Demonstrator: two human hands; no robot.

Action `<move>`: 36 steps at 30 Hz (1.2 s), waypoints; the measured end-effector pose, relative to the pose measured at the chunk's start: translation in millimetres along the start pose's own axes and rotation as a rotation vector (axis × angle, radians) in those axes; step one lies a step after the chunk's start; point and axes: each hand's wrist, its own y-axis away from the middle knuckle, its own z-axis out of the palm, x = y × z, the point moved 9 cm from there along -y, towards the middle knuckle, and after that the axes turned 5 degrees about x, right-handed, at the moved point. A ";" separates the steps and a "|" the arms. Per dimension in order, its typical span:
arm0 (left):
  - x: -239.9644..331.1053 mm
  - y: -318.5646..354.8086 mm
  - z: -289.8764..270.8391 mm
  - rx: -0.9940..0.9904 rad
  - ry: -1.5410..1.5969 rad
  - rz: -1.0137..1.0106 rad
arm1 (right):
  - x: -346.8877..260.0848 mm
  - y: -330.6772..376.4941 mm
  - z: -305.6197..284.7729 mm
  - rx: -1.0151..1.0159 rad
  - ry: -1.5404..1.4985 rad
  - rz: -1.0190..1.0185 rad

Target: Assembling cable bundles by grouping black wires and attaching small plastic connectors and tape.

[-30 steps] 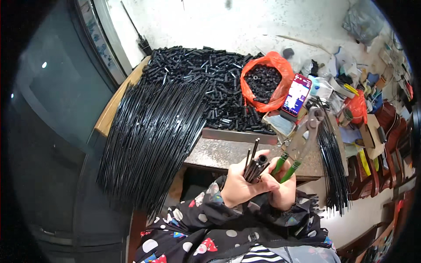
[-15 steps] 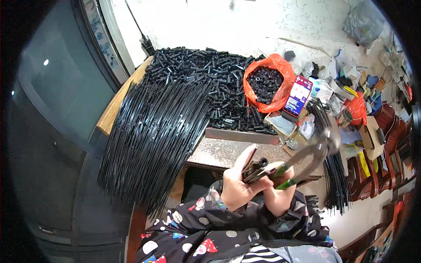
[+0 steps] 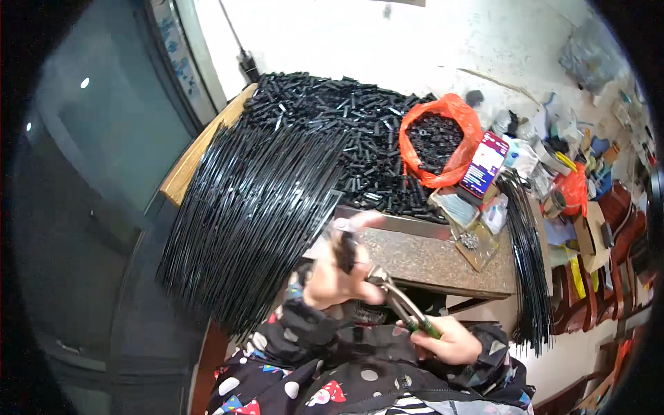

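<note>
My right hand (image 3: 451,342) is closed round the green handles of a pair of metal pincers (image 3: 401,303). Their head reaches up and left to the fingertips of my left hand (image 3: 330,275). That hand is smeared by motion, beside the near end of the metal tray edge. A few short black tubes (image 3: 344,250) show as a dark blur between its thumb and fingers. To its left lies a wide bundle of long thin black rods (image 3: 256,214). Beyond is a big heap of short black tubes (image 3: 373,135).
A red plastic bag (image 3: 406,155) of small black parts stands right of the heap, with a lit phone (image 3: 485,164) beside it. Another rod bundle (image 3: 529,270) hangs over the table's (image 3: 443,261) right end. Clutter and a cardboard box (image 3: 588,232) lie further right.
My hands have moved apart, the left one up and left with the tubes, the right one lower. The pincers have swung from pointing up-right to pointing up-left. The view has shifted slightly.
</note>
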 end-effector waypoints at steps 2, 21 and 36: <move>-4.8 2.5 13.0 0.013 -0.161 -0.227 | -1.5 -2.9 4.3 -0.006 0.062 -0.090; 1.3 8.9 6.6 0.202 -0.384 0.068 | -36.6 11.0 -35.9 0.360 0.768 -0.084; 10.8 12.2 11.0 0.325 -0.341 -0.067 | -33.9 -3.0 -9.0 0.273 0.276 -0.200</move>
